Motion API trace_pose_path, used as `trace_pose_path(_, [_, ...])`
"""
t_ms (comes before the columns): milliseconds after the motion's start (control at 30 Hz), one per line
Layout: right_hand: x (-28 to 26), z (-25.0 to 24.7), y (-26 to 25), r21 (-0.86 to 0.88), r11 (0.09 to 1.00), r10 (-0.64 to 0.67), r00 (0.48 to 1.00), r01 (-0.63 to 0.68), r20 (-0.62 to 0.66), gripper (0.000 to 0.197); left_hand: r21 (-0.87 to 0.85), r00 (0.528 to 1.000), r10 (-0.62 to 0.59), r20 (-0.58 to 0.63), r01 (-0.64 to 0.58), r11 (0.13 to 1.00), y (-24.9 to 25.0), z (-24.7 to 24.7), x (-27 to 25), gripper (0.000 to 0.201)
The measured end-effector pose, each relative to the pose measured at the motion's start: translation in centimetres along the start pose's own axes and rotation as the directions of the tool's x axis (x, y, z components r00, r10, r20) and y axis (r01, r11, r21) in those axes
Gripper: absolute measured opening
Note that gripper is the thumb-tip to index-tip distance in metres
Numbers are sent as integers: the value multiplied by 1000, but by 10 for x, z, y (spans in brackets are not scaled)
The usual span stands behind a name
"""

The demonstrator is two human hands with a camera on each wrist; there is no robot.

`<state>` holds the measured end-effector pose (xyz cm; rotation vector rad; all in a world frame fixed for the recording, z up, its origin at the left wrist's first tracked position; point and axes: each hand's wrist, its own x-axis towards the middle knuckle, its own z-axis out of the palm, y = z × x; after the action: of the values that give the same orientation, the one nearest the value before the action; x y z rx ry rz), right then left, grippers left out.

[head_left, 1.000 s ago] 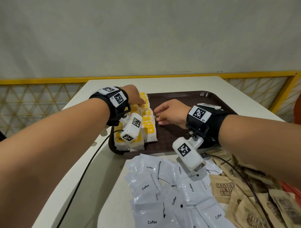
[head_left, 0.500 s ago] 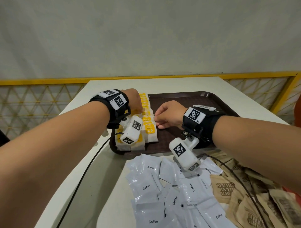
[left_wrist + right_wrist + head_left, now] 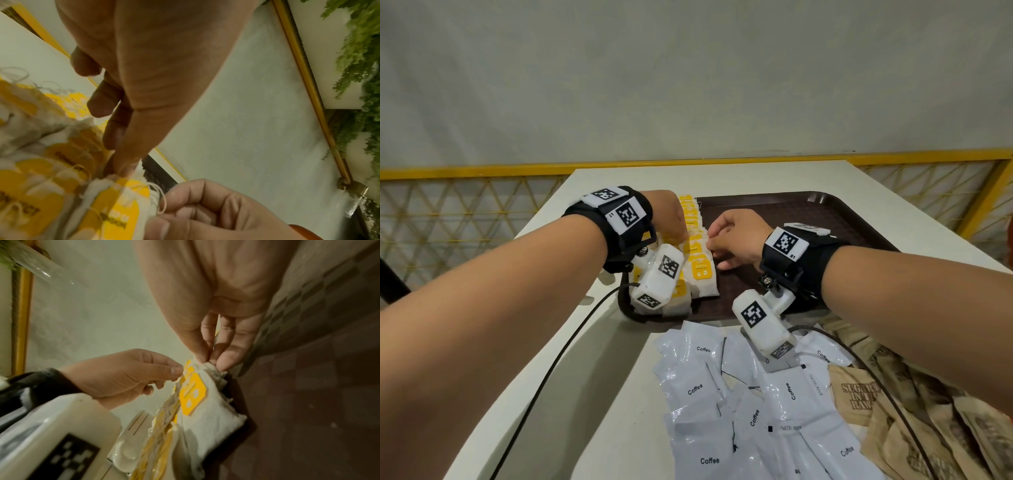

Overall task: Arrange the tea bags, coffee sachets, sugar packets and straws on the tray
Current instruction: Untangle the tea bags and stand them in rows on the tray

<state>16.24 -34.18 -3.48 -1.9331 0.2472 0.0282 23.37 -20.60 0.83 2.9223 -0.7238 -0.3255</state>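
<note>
White tea bags (image 3: 702, 274) with yellow tags lie in overlapping rows along the left side of the brown tray (image 3: 825, 212). My left hand (image 3: 683, 236) hovers over the rows and pinches the top edge of a tea bag (image 3: 115, 211) between thumb and forefinger. My right hand (image 3: 710, 240) is at the rows' right edge. Its thumb and forefinger pinch the top of a tea bag (image 3: 205, 410). White coffee sachets (image 3: 722, 394) lie in a loose heap on the table in front of the tray. Brown sugar packets (image 3: 859, 397) lie to their right.
The tray's right half (image 3: 308, 402) is bare. A black cable (image 3: 558, 359) runs along the white table (image 3: 602, 192) on the left. A yellow lattice railing (image 3: 465, 212) stands behind the table, with a pale wall beyond it.
My left hand has slid a little toward me along the tea bag rows. My right hand stays at the rows' right edge, fingers closing on a bag.
</note>
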Motion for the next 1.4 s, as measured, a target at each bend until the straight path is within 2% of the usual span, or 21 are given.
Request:
trace_pose_path(167, [-1, 0, 0, 21, 1000, -19, 1000, 19, 11, 19, 103, 999, -8, 47, 4, 995, 6, -4, -5, 40])
trace_pose_path(433, [-2, 0, 1, 107, 994, 2, 999, -6, 39, 17, 141, 998, 16, 57, -24, 990, 4, -3, -2, 37])
trace_pose_path(533, [-4, 2, 4, 77, 997, 21, 996, -27, 84, 21, 157, 998, 34, 61, -43, 987, 4, 0, 3, 36])
trace_pose_path(633, [-2, 4, 5, 25, 999, 25, 997, -27, 71, 21, 135, 998, 53, 32, -56, 989, 3, 3, 7, 30])
trace_pose_path(833, [-1, 1, 5, 53, 998, 19, 994, -25, 112, 22, 122, 996, 93, -8, -91, 988, 0, 7, 11, 23])
trace_pose_path(933, [-1, -1, 3, -47, 998, -31, 995, 36, 94, 13, 118, 993, 115, -14, -113, 987, 1, 6, 11, 18])
trace_pose_path(1000, [-1, -1, 1, -140, 988, -51, 994, 64, 94, 14, 113, 992, 122, -19, -119, 986, 1, 5, 9, 16])
trace_pose_path(1067, [-2, 1, -1, -191, 978, -64, 993, 81, 96, 4, 114, 991, 130, -30, -126, 986, 0, 4, 8, 14])
trace_pose_path(1133, [-1, 1, -1, -227, 970, -70, 994, 87, 85, 10, 108, 991, 131, -39, -126, 986, -2, 5, 8, 11])
trace_pose_path(1267, [1, 1, 0, -216, 975, -44, 997, 58, 68, 12, 98, 990, 135, -49, -130, 987, -2, 6, 6, 13])
trace_pose_path(1400, [2, 0, 1, -229, 972, -28, 996, 48, 87, 12, 82, 989, 138, -60, -133, 988, -1, 5, 5, 5])
